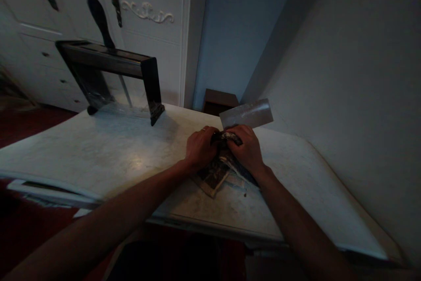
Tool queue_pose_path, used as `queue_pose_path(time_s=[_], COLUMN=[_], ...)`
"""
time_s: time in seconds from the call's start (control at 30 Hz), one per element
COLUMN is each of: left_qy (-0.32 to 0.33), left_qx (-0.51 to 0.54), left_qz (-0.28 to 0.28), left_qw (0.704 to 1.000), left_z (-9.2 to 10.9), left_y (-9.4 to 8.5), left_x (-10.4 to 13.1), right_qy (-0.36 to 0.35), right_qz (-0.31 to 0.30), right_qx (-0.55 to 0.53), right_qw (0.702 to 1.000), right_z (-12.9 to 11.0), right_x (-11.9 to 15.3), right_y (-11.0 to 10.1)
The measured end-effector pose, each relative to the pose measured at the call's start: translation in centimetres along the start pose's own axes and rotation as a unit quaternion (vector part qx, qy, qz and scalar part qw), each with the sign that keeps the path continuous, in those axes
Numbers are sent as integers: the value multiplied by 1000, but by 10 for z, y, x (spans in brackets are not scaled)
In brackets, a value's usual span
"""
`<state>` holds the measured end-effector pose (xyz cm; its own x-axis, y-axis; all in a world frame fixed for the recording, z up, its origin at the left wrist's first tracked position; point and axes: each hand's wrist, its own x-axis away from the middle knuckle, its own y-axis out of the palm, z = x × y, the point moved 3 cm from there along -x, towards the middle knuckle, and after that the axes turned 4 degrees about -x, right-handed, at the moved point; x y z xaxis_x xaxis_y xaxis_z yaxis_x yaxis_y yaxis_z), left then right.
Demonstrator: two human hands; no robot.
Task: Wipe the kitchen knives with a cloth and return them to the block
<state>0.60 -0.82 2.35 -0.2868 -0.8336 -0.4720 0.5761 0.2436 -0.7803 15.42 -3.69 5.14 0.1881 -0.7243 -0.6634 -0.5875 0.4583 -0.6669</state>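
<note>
From where I stand, both hands meet low over the pale bench (131, 158), closed nearly to fists on a bunched patterned cloth (226, 138). The left hand (201, 147) has its fingers curled in on one side of the bunch; the right hand (246, 146) has its grip folded over the other, the two almost touching. The cloth's loose end spreads beneath the grip and towards the person, its light-edged corner lying on the bench.

A broad metal blade (246, 114) juts out just beyond the grip, slanting up to the right. Its near end goes behind the fingers, so I can't tell whether a handle sits inside the cloth, or which hand bears its weight.

To my eye the step in hand is close two-handed work, gathering or pressing the cloth at the blade's near end. Any next shift of the fingers calls for one hand to keep the blade steady while the other moves, with fingertips kept off its edges and the loose cloth kept from snagging.

Left of the grip and farther off, a dark frame (112, 59) with clear plastic about its lower part stands on the bench, a dark handle (100, 18) rising above it.
</note>
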Motion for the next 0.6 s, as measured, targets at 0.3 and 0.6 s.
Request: queue_pose_path(time_s=[0.3, 0.6], left_qy=[-4, -5], left_qx=[2, 3], left_qz=[-1, -8], left_qw=[1000, 1000], left_z=[2, 1], left_y=[-2, -1], left_x=[-1, 0], right_qy=[6, 2], right_qz=[-1, 4], right_qx=[2, -1], right_qw=[1000, 1000], right_z=[0, 1], right_x=[0, 0], right_y=[0, 0])
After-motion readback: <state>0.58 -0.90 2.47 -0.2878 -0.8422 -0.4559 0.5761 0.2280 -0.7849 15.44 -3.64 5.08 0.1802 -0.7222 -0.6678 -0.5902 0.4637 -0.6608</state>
